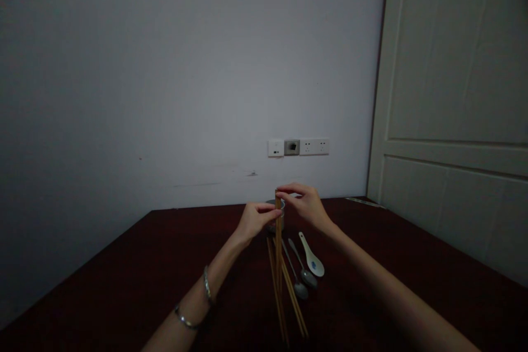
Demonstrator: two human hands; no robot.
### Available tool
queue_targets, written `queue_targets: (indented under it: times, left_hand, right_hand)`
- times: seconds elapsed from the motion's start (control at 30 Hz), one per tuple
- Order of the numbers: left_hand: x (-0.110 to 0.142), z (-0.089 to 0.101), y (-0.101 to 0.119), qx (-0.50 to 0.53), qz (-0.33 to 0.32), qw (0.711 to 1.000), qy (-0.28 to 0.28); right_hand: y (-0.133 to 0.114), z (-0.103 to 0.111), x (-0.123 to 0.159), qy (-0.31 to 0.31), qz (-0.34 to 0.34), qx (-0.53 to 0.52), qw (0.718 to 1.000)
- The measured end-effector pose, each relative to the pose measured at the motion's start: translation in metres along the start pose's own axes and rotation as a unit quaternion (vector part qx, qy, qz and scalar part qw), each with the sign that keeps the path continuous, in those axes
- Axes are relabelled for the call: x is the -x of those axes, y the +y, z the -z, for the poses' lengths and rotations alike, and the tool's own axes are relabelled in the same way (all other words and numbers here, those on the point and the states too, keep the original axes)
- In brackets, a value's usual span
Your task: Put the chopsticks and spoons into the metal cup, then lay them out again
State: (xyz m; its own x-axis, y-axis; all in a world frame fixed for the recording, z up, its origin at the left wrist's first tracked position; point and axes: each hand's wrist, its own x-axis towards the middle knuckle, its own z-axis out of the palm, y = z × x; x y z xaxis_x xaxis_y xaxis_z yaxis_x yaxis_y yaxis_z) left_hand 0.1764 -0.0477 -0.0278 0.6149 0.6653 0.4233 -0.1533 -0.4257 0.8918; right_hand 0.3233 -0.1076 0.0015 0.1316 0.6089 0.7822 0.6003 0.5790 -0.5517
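Note:
Upright chopsticks (278,247) stand in front of me, held near their top end by both hands. My left hand (253,221) pinches them from the left, a little below the top. From the right, my right hand (306,203) closes its fingertips on the top end. More chopsticks (295,302) lie on the table beneath and beside the held ones. To their right lie two metal spoons (301,290) (308,279) and a white soup spoon (312,262) with a blue mark. A round container (271,226) stands behind the hands, partly hidden by them.
The dark red table (165,264) runs back to a pale wall (206,66). Sockets and switches (313,147) sit on the wall just above the table. A light panelled door (454,93) borders the table's right side.

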Motion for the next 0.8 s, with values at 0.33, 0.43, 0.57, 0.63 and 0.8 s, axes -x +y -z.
queue_targets:
  times: [0.33,0.43,0.57,0.63,0.8]
  left_hand:
    - [0.0,0.003,-0.001,0.015,0.006,1.0,-0.015]
    - [0.0,0.003,-0.002,0.024,0.009,1.0,-0.019]
    - [0.0,0.004,-0.004,0.018,0.011,0.999,-0.025]
    - [0.0,0.006,-0.004,0.008,0.009,0.999,-0.03]
    - [-0.002,0.008,-0.004,-0.009,-0.003,1.0,-0.024]
  right_hand:
    - [0.002,-0.008,-0.004,0.005,-0.027,-0.035,0.999]
    - [0.004,-0.01,-0.004,0.01,-0.038,-0.06,0.997]
    - [0.006,-0.012,-0.002,0.016,-0.059,-0.09,0.994]
    - [0.006,-0.014,-0.001,0.016,-0.079,-0.112,0.99]
    - [0.006,-0.017,-0.003,0.011,-0.138,-0.167,0.976]
